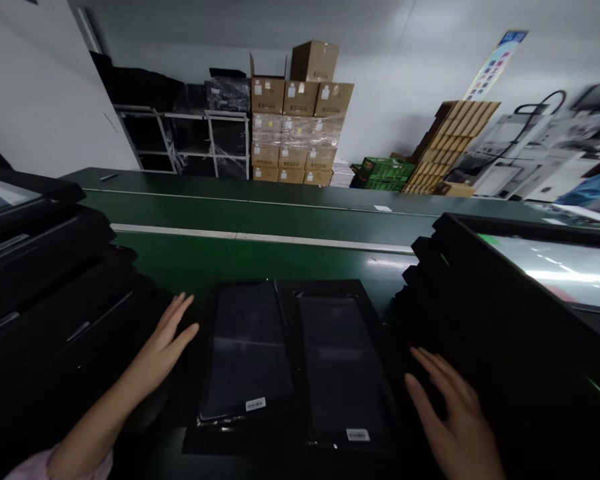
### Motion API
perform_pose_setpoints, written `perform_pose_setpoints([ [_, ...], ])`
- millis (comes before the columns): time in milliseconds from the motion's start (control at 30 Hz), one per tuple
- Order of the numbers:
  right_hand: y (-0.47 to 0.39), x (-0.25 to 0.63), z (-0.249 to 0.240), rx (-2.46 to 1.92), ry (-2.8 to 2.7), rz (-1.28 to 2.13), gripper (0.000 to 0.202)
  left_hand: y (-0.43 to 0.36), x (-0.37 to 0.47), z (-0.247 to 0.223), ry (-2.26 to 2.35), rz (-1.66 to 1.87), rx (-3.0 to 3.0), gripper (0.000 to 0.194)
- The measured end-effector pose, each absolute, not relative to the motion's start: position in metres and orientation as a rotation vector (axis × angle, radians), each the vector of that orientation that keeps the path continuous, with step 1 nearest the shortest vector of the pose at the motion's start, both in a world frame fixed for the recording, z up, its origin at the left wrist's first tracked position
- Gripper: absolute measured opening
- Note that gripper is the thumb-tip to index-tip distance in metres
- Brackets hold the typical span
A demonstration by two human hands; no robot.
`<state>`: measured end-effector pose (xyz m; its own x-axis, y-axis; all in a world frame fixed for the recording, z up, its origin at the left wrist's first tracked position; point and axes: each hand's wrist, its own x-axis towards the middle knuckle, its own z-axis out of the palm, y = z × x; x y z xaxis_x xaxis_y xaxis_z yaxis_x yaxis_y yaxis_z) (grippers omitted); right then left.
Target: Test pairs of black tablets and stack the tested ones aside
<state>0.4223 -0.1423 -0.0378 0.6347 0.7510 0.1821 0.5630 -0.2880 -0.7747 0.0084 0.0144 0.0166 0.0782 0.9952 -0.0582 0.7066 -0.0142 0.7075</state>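
Note:
Two dark flat screen panels lie side by side in front of me, the left panel (pixel 247 353) slightly askew and the right panel (pixel 337 367) beside it. Each carries a small white label at its near edge. They rest on a black tray (pixel 365 293) whose edges mostly merge into the dark. My left hand (pixel 164 347) is stretched out left of the panels, fingers apart, holding nothing. On the other side my right hand (pixel 453 407) reaches in with fingers extended, apart from the right panel and holding nothing I can see.
Black trays are stacked at the left (pixel 45 267) and at the right (pixel 480 293), the right stack topped by a shiny panel (pixel 570 263). A green worktable (pixel 205 250) spans the view. Beyond it stand cardboard boxes (pixel 300 100), a green crate (pixel 385 173) and a metal rack (pixel 213 137).

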Motion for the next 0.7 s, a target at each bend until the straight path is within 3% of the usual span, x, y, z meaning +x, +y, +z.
perform_pose_setpoints([
  [133,-0.079,0.431,-0.048,-2.028,-1.237,0.284,0.073,0.065,0.081,0.023,1.520,0.372,2.267,0.063],
  [300,-0.027,0.434,-0.069,-1.990,-1.243,0.288,0.066,0.102,0.160,-0.006,1.519,0.269,2.405,0.063],
  [467,-0.026,0.431,-0.071,-1.940,-1.208,0.280,0.057,0.108,0.175,-0.011,1.522,0.295,2.497,0.056],
  [700,-0.018,0.431,-0.055,-1.930,-1.149,0.312,0.048,0.129,0.185,0.003,1.495,0.240,2.524,0.066],
])
